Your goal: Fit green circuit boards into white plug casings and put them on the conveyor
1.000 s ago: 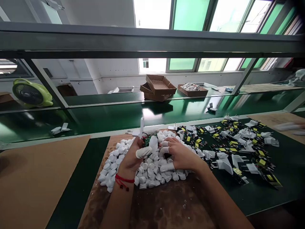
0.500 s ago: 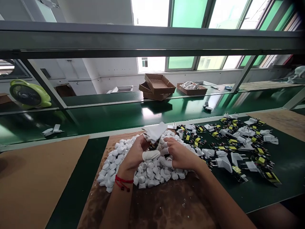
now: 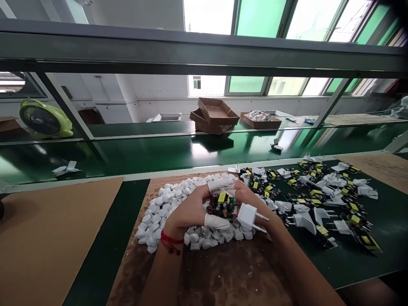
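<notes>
Directly below the head camera, the left hand (image 3: 191,208) and the right hand (image 3: 247,199) meet over a heap of small white plastic caps (image 3: 165,204) that lies on a worn brown board (image 3: 219,272). Between the two hands sits a green circuit board (image 3: 223,205) carrying a yellow transformer (image 3: 222,197), with its white two-pin plug piece (image 3: 250,216) sticking out toward the person, pins pointing right. The left hand is curled around the near and left side of the circuit board, its thumb in a white finger cot (image 3: 216,222) pressed under the board's near edge, so it is grasping that assembly. The right hand comes in from the right and closes over the far side, its cot-covered fingers (image 3: 221,185) laid across the top just behind the transformer; it seems to share the hold on the same assembly, though its palm hides the contact. A red string bracelet (image 3: 170,240) circles the left wrist. To the right, on the green mat (image 3: 357,263), lies a loose scatter of more circuit boards with white plug housings (image 3: 315,195), well apart from the hands. A sheet of plain cardboard (image 3: 47,238) covers the bench on the left. Beyond the bench runs a glossy green conveyor belt (image 3: 159,153), and on the far bench stand stacked cardboard trays (image 3: 213,115) and a lime-green fan (image 3: 44,121).
</notes>
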Demonstrator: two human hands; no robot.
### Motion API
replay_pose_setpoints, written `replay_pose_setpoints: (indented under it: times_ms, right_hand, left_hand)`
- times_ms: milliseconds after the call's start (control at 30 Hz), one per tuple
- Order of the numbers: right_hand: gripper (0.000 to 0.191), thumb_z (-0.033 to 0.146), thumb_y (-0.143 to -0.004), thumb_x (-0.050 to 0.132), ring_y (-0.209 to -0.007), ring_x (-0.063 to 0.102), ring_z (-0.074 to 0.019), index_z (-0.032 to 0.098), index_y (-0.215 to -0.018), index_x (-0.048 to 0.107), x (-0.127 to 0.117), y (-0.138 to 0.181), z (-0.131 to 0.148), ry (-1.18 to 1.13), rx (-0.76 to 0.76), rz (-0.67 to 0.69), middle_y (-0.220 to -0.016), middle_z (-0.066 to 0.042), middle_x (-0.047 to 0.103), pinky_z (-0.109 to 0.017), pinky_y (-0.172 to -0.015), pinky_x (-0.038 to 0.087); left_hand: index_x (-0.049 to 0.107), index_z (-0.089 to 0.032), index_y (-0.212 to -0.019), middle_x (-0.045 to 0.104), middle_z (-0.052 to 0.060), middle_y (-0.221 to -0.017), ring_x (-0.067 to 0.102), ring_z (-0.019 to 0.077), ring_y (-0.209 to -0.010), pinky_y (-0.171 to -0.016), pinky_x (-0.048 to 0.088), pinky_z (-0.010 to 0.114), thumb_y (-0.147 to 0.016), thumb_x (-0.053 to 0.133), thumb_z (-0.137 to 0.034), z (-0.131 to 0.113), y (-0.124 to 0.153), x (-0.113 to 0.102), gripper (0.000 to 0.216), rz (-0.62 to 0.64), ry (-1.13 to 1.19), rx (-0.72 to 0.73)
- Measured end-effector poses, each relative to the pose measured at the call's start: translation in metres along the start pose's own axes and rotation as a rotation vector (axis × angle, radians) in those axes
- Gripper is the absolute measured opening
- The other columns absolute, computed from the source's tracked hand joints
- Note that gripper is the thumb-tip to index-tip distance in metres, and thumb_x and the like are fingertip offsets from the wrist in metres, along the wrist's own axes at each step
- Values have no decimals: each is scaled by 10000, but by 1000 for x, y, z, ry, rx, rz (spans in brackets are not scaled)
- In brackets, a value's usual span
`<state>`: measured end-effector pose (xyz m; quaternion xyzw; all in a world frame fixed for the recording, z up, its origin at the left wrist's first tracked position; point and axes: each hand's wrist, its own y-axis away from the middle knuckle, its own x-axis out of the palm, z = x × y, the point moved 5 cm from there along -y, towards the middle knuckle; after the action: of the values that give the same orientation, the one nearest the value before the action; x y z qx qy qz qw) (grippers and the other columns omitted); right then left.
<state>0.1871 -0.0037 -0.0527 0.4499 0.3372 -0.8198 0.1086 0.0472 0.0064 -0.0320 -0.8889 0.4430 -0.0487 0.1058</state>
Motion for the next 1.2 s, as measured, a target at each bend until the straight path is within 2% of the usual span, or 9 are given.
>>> replay_pose_setpoints:
  times_ms: [100, 167, 267, 400, 600, 867, 1000, 1133, 1200]
  right_hand:
    - [110, 271, -831, 602, -887, 595, -259, 224, -797, 695, -30, 7, -11, -130, 120, -380, -889, -75, 674, -406, -830, 459]
    - [52, 272, -792, 656, -854, 613, -244, 237, -809, 690, -45, 16, -22, -331, 221, -653, -873, -50, 683, -401, -814, 475]
    - [104, 316, -710, 730, -716, 621, -212, 255, -779, 682, -43, 21, -30, -802, 271, -856, -767, -18, 676, -383, -719, 520]
    - [280, 406, -564, 835, -598, 600, -175, 253, -767, 718, -24, 9, -14, -1192, 243, -722, -662, -5, 659, -336, -627, 538]
    - [195, 301, -601, 811, -577, 578, -153, 213, -740, 705, -15, -2, 13, -1256, 106, -350, -672, -18, 658, -272, -536, 490]
    - [156, 351, -716, 752, -959, 633, -252, 218, -789, 718, -13, -2, 16, -1166, -111, -212, -921, -98, 712, -399, -843, 487]
    - [272, 467, -661, 773, -983, 625, -275, 209, -725, 716, -11, -1, 14, -1175, -74, -200, -955, -110, 705, -412, -827, 490]
    - [254, 449, -675, 773, -924, 636, -252, 213, -743, 709, -7, 0, 16, -1190, -37, -111, -933, -98, 704, -376, -755, 506]
    - [242, 427, -704, 759, -968, 623, -253, 216, -812, 712, -5, 1, 18, -1174, -40, -57, -972, -97, 699, -380, -798, 497]
  left_hand:
    - [479, -273, -1368, 466, 106, -1441, 425, 362, -1307, -1014, 439, 416, -518, 864, -145, 0, 1, -1, 942, -8, -32, -12]
    - [430, -285, -1399, 444, 100, -1458, 433, 355, -1302, -991, 462, 402, -532, 858, -153, 1, 2, 0, 976, -13, -39, -39]
    - [367, -293, -1432, 444, 96, -1457, 458, 349, -1281, -976, 477, 396, -536, 856, -179, 2, 1, 1, 1027, -18, -22, -66]
    - [375, -285, -1428, 491, 105, -1416, 450, 361, -1279, -974, 469, 404, -485, 870, -154, 3, 1, 4, 1074, -10, 16, -89]
    - [385, -265, -1424, 562, 123, -1345, 451, 364, -1281, -1030, 404, 443, -462, 874, -133, 7, -1, 6, 1087, 43, 129, -41]
    - [408, -236, -1409, 530, 160, -1376, 440, 384, -1294, -1072, 360, 446, -398, 905, -153, 6, 0, 7, 1129, 42, 249, -14]
    - [427, -233, -1399, 516, 152, -1391, 418, 386, -1310, -1080, 351, 449, -391, 904, -145, 5, 0, 8, 1119, 34, 230, -13]
    - [454, -239, -1383, 527, 136, -1382, 404, 387, -1317, -1066, 370, 452, -364, 898, -122, 5, 1, 8, 1118, 44, 193, -23]
    - [458, -247, -1381, 547, 128, -1362, 408, 384, -1313, -1053, 385, 452, -381, 891, -121, 5, 2, 7, 1097, 42, 184, -32]
